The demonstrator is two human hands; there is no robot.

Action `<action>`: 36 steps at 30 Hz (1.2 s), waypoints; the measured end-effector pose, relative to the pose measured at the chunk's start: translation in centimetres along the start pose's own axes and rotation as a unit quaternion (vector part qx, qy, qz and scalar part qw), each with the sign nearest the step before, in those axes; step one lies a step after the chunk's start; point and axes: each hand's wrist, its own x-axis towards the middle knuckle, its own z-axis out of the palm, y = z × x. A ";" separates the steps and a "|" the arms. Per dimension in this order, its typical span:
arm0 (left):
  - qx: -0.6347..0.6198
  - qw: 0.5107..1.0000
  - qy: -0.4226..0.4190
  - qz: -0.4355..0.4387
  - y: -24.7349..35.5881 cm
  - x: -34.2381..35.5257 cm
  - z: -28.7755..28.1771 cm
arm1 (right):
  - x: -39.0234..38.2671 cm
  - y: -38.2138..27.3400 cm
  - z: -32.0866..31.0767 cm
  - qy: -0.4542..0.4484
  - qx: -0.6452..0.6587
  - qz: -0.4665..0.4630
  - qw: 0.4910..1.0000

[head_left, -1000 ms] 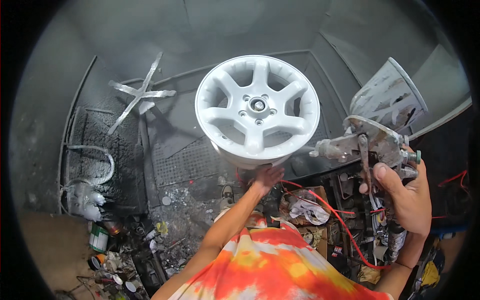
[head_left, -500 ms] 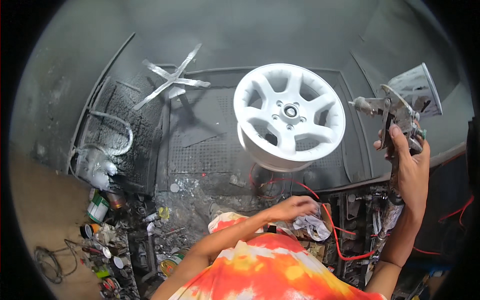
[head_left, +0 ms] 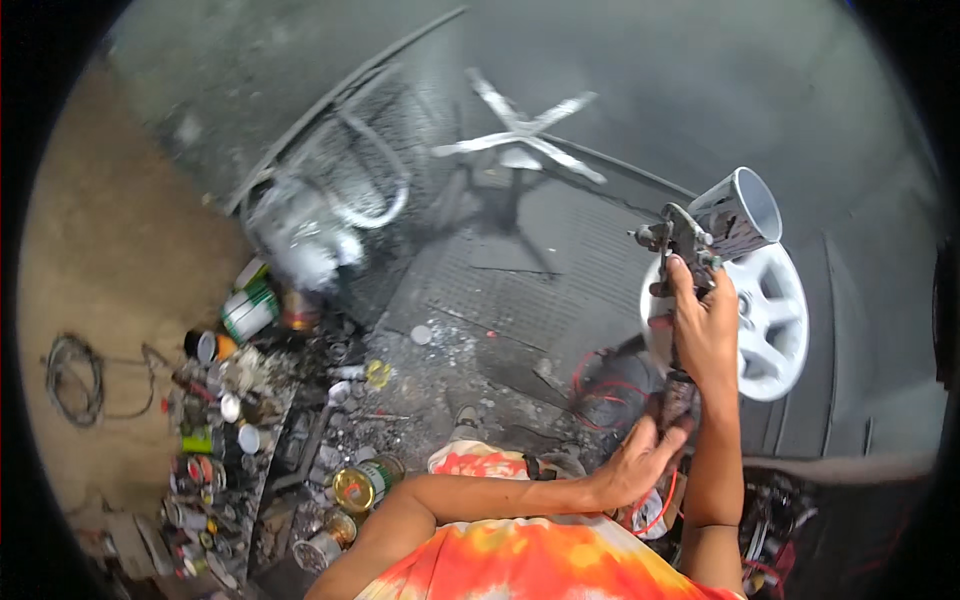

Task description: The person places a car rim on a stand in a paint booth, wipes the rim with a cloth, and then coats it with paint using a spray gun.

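Observation:
My right hand is wrapped around a paint-crusted spray gun, which it holds up in front of a white alloy wheel. An open, paint-streaked cup is fixed to the gun and leans to the right. Below the gun's handle, my left hand has its fingers and thumb closed around the dark hose fitting. The gun, the cup and my right hand cover the left part of the wheel.
A silver-coated cross-shaped stand stands ahead. Paint cans, jars and tools crowd the left side. A yellow-lidded can is near my left arm. A red hose coils on the grimy floor, and a cable lies far left.
The view has swung right-to-left across the scene, so the wheel now appears farther right. My left hand has moved from near my waist up to the hose fitting under the gun.

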 end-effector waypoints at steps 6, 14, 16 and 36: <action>0.001 0.970 0.236 0.057 9.7 -3.5 -13.6 | 3.1 -0.9 19.3 -0.107 0.095 -0.042 0.989; 0.035 0.927 0.373 0.033 22.7 -10.6 -29.6 | 2.8 -6.0 33.8 -0.244 0.064 -0.133 0.958; 0.091 0.914 0.393 0.041 25.2 -12.5 -33.9 | 2.0 -5.1 34.5 -0.276 0.079 -0.147 0.946; 0.050 0.955 0.290 -0.038 34.9 -18.8 -57.6 | -22.7 46.0 13.6 -0.444 -0.322 0.378 0.745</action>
